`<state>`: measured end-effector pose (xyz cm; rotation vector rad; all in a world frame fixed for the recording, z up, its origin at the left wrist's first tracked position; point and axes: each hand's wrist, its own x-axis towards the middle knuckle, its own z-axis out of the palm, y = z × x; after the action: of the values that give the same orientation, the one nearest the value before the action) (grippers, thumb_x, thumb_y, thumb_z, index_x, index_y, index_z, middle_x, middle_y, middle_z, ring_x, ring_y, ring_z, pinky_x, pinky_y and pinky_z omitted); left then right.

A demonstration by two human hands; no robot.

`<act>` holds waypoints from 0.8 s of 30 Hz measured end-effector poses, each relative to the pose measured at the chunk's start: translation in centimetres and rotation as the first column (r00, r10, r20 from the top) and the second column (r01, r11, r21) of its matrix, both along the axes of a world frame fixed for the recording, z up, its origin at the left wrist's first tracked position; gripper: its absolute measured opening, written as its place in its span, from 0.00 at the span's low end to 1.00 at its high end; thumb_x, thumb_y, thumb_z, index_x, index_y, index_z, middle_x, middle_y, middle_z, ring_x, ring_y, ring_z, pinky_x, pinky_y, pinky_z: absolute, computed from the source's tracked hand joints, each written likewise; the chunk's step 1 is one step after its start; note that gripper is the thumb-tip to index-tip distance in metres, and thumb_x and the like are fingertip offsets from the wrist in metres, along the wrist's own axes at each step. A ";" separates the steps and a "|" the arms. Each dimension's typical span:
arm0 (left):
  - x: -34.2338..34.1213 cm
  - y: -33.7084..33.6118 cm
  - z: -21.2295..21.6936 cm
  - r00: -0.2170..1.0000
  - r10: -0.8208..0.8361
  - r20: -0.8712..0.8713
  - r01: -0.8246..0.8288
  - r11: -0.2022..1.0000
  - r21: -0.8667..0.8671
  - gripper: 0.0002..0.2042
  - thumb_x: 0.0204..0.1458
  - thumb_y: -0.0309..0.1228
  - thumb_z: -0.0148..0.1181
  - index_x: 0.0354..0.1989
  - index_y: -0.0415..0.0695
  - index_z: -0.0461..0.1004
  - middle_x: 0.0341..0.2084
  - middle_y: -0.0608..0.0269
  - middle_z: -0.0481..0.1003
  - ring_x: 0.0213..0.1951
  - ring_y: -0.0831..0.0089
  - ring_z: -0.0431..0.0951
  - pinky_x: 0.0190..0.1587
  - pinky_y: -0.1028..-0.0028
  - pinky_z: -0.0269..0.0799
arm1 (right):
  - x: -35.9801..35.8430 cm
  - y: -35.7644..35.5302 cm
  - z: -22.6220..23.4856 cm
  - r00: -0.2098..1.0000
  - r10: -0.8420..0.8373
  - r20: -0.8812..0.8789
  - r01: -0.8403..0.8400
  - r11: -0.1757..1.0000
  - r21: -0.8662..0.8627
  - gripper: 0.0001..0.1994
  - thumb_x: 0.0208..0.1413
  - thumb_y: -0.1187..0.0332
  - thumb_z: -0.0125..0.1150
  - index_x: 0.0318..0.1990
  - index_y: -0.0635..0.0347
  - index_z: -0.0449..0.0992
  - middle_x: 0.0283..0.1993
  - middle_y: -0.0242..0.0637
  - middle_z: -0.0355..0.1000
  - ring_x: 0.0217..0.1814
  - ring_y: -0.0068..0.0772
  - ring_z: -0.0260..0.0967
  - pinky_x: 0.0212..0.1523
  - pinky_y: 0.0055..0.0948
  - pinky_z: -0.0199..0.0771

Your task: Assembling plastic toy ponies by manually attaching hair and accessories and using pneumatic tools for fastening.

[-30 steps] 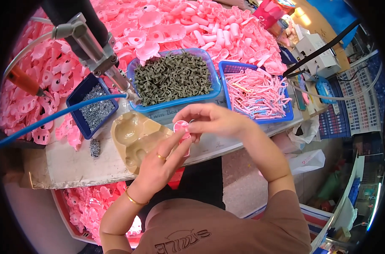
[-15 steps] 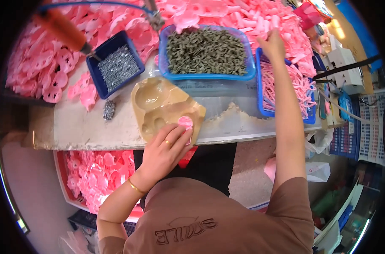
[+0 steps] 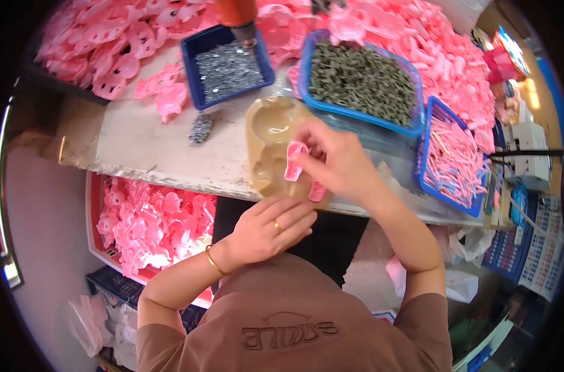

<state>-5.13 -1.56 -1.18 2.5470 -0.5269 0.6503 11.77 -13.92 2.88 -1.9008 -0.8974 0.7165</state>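
Observation:
My right hand (image 3: pixel 339 160) is closed, pinching a small curved pink plastic piece (image 3: pixel 294 162) above a tan moulded holder (image 3: pixel 262 133). The holder has rounded hollows and lies at the table's front edge. A second pink plastic piece (image 3: pixel 318 190) sits at the holder's near right side, below the right hand. Against the holder's near edge rests my left hand (image 3: pixel 266 230), its fingers stretched out side by side, fingertips close to that second piece. Its thumb is hidden.
Behind the holder stand a dark blue tray of screws (image 3: pixel 202 98) and a blue tub of grey-green metal parts (image 3: pixel 360 80). An orange power driver (image 3: pixel 237 12) hangs over the screws. Right is a blue basket of pink strips (image 3: pixel 426 146). Pink parts (image 3: pixel 406 31) heap behind; a red crate (image 3: pixel 94 217) sits below.
My right hand came back from the pink heap to the holder, bringing a pink piece. My left hand slid off the piece on the holder to its near edge. The view shifted.

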 end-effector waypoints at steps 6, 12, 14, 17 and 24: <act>-0.6 8.5 -1.1 0.935 0.351 0.060 -0.348 0.936 -0.055 0.13 0.49 0.26 0.64 0.45 0.45 0.78 0.46 0.61 0.77 0.47 0.57 0.76 0.50 0.60 0.73 | -1.6 0.7 -1.6 0.894 0.095 0.438 -0.068 0.995 -0.078 0.15 0.56 0.61 0.65 0.46 0.61 0.77 0.37 0.39 0.75 0.33 0.40 0.76 0.36 0.35 0.75; 2.0 19.1 -3.1 0.678 0.731 0.077 -0.733 0.680 -0.009 0.09 0.54 0.27 0.62 0.42 0.39 0.76 0.55 0.54 0.72 0.57 0.53 0.68 0.56 0.58 0.67 | -1.9 1.1 -0.2 0.909 0.094 0.407 -0.061 0.994 -0.092 0.16 0.57 0.61 0.65 0.48 0.60 0.77 0.37 0.39 0.76 0.30 0.37 0.76 0.34 0.32 0.75; 2.7 20.4 -3.3 0.678 0.735 0.019 -0.735 0.678 -0.021 0.08 0.53 0.27 0.62 0.41 0.39 0.76 0.54 0.55 0.72 0.56 0.53 0.69 0.56 0.58 0.67 | -2.0 1.2 -0.4 0.892 0.111 0.438 -0.091 0.994 -0.065 0.13 0.58 0.64 0.64 0.46 0.61 0.78 0.36 0.39 0.77 0.29 0.34 0.76 0.32 0.30 0.75; 2.4 20.8 -2.2 0.682 0.731 -0.029 -0.731 0.678 -0.075 0.07 0.54 0.28 0.63 0.40 0.40 0.77 0.52 0.56 0.74 0.56 0.55 0.69 0.57 0.60 0.67 | -2.3 1.1 -0.2 0.942 0.066 0.329 -0.073 0.997 0.010 0.09 0.58 0.68 0.63 0.44 0.62 0.79 0.36 0.40 0.78 0.28 0.32 0.76 0.31 0.27 0.74; -3.0 17.4 4.1 0.793 0.422 -0.439 -0.582 0.312 -0.751 0.07 0.60 0.28 0.57 0.43 0.40 0.75 0.42 0.64 0.78 0.43 0.73 0.78 0.49 0.72 0.71 | -3.1 1.8 0.4 0.989 0.053 0.141 -0.070 0.991 0.115 0.11 0.58 0.75 0.62 0.48 0.64 0.78 0.45 0.39 0.78 0.40 0.27 0.77 0.40 0.25 0.76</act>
<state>-8.14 15.85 2.88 1.6572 0.6287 0.6578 8.69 -12.08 3.29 -1.8393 -1.0657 0.5598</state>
